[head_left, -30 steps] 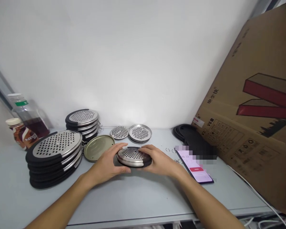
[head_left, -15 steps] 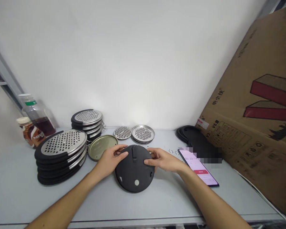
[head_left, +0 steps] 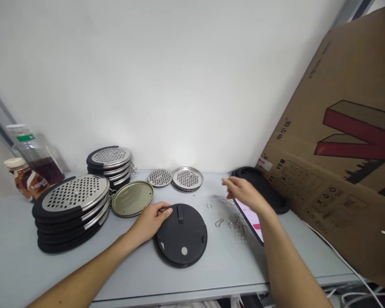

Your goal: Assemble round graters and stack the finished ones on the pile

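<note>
A round black disc with a small strap, a pale dot and a side slot lies low over the table's front half. My left hand pinches its upper left rim, thumb on top. To the right, my right hand hovers near the phone, its fingers curled together; whatever they hold, if anything, is hidden. Below it are thin metal rings and a small metal clip. An olive-green round lid rests just beyond my left hand.
Stacked round graters with black rims stand at left, another stack behind. Loose grater plates and a rimmed grater lie by the wall. Bottles stand far left. Black covers lie beside a leaning cardboard box.
My right hand has let go of the black disc and moved right, over the phone and rings. My left hand still grips the disc. The view has shifted slightly right.
</note>
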`<move>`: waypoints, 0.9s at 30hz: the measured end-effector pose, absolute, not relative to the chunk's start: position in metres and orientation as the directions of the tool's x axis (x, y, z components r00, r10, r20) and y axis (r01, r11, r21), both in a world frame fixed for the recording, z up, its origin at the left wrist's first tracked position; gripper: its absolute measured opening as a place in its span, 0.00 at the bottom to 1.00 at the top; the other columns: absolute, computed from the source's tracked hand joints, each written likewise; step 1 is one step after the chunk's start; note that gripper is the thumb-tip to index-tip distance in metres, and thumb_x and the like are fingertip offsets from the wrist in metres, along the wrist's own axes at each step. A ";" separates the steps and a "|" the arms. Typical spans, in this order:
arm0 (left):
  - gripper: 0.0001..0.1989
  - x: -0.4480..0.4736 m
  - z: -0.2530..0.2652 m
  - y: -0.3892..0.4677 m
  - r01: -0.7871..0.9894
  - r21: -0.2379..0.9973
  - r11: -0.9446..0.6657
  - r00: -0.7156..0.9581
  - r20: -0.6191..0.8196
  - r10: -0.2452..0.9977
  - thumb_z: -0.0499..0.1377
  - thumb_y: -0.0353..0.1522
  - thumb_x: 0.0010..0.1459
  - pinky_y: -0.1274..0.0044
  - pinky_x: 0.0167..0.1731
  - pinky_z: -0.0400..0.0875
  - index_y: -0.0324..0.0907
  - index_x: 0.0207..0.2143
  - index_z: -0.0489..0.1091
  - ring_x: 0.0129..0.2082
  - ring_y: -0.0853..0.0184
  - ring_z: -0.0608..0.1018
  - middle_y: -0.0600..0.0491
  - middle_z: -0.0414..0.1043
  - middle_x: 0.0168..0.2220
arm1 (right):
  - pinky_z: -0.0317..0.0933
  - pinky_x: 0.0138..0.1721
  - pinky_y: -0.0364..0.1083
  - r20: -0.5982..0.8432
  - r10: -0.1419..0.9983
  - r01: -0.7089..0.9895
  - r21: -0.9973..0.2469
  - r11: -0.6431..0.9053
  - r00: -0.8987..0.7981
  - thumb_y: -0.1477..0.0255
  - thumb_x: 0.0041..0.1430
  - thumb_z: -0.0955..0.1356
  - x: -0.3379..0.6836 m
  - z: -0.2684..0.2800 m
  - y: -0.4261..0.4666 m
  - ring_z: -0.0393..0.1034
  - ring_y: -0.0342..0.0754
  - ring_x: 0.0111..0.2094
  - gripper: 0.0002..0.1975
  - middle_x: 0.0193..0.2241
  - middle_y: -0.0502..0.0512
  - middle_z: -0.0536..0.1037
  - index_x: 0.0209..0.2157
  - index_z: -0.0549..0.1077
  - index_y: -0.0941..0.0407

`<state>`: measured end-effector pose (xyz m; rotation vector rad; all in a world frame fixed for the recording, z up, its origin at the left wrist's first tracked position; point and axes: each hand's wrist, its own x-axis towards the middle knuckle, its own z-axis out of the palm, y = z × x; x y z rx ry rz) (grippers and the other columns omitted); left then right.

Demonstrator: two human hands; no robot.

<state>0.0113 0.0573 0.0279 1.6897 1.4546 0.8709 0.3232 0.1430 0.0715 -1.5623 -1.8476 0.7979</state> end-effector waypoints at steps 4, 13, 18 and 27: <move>0.18 0.011 0.030 0.057 0.552 0.824 -0.133 0.145 0.063 0.988 0.55 0.43 0.59 0.73 0.37 0.71 0.41 0.41 0.76 0.36 0.58 0.80 0.50 0.80 0.35 | 0.59 0.26 0.44 0.029 0.993 0.539 -0.841 -0.038 0.115 0.53 0.60 0.63 0.366 0.062 0.169 0.66 0.45 0.22 0.21 0.21 0.51 0.69 0.33 0.71 0.57; 0.18 0.010 0.029 0.058 0.595 0.788 -0.157 0.158 0.077 0.984 0.54 0.43 0.61 0.73 0.37 0.69 0.40 0.42 0.76 0.36 0.59 0.79 0.50 0.80 0.35 | 0.52 0.20 0.42 -0.162 0.985 0.342 -0.924 -0.172 0.057 0.48 0.58 0.63 0.374 0.042 0.184 0.53 0.40 0.19 0.23 0.20 0.45 0.59 0.31 0.66 0.56; 0.18 0.010 0.028 0.058 0.611 0.778 -0.147 0.155 0.064 0.986 0.54 0.43 0.61 0.74 0.36 0.70 0.40 0.43 0.75 0.35 0.60 0.79 0.51 0.80 0.35 | 0.51 0.20 0.41 -0.222 0.974 0.295 -0.928 -0.226 0.046 0.49 0.56 0.65 0.374 0.036 0.188 0.51 0.39 0.19 0.23 0.20 0.45 0.59 0.32 0.67 0.57; 0.18 0.010 0.028 0.059 0.604 0.782 -0.156 0.153 0.079 0.985 0.54 0.42 0.61 0.73 0.37 0.70 0.40 0.43 0.75 0.36 0.60 0.79 0.51 0.80 0.35 | 0.49 0.19 0.40 -0.216 0.976 0.238 -0.947 -0.214 0.019 0.50 0.57 0.65 0.373 0.046 0.181 0.50 0.39 0.19 0.21 0.20 0.45 0.58 0.30 0.65 0.56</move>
